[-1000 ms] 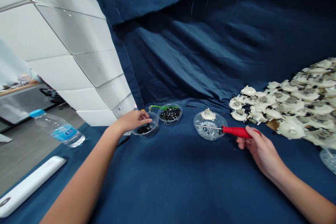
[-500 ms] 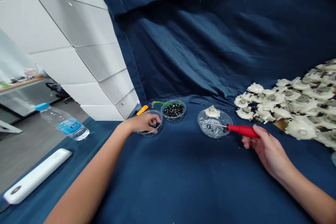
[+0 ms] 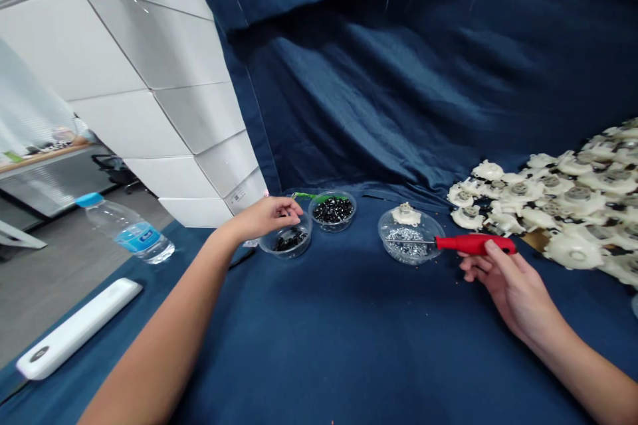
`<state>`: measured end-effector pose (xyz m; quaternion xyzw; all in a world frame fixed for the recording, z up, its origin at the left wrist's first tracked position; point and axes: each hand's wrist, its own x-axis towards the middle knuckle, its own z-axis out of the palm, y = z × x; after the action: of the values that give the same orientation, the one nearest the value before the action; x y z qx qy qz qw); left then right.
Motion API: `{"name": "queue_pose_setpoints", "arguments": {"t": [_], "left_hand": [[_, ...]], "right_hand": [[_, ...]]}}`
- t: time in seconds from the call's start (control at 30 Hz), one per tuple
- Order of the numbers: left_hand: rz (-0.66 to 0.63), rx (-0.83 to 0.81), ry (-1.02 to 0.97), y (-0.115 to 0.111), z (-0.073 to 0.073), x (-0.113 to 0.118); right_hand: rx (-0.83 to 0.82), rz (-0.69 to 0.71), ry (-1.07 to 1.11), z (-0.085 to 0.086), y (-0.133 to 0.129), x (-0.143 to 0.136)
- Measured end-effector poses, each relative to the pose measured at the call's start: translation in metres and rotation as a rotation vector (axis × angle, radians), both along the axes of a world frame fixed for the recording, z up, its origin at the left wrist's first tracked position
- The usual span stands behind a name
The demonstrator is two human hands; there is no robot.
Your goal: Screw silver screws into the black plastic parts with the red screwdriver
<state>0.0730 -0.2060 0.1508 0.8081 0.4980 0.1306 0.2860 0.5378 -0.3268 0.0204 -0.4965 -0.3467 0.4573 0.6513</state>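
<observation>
Left hand (image 3: 263, 217) is rising off the black parts (image 3: 292, 239), half-curling, can't tell if pinching | right hand (image 3: 512, 284) is clasping red-handled screwdriver (image 3: 461, 244) over silvery bits (image 3: 407, 249)

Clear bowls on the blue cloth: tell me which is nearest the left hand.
The leftmost bowl, left hand at its back rim, with some black pieces inside. The next bowl is fuller; the third bowl, by the red screwdriver, holds silvery bits.
</observation>
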Motion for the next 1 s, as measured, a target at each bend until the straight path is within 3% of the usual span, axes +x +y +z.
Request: {"name": "queue_pose_setpoints", "arguments": {"t": [0.2, 0.37, 0.47, 0.57, 0.67, 0.73, 0.87, 1.0], "left_hand": [[-0.01, -0.077, 0.07, -0.004, 0.005, -0.003], [0.066, -0.216, 0.263, 0.0, -0.012, -0.015], [0.1, -0.22, 0.335, 0.003, -0.024, -0.012], [0.098, -0.216, 0.369, 0.005, -0.029, -0.005], [0.07, -0.213, 0.369, 0.007, -0.031, -0.001], [0.044, -0.207, 0.351, 0.008, -0.031, -0.002], [0.007, -0.154, 0.28, 0.008, -0.029, -0.006], [0.047, 0.037, 0.182, 0.009, -0.02, -0.016]], "right_hand": [[0.09, -0.063, -0.154, -0.002, 0.001, -0.003], [0.193, -0.102, -0.416, 0.007, -0.003, -0.003], [0.232, -0.07, -0.578, 0.027, -0.005, -0.003], [0.242, -0.016, -0.759, 0.06, 0.0, -0.003], [0.2, 0.07, -0.899, 0.087, 0.016, -0.005], [0.165, 0.082, -0.911, 0.094, 0.031, -0.004], [0.104, -0.021, -0.78, 0.078, 0.054, 0.008], [0.117, -0.068, -0.678, 0.052, 0.043, 0.025]]}}
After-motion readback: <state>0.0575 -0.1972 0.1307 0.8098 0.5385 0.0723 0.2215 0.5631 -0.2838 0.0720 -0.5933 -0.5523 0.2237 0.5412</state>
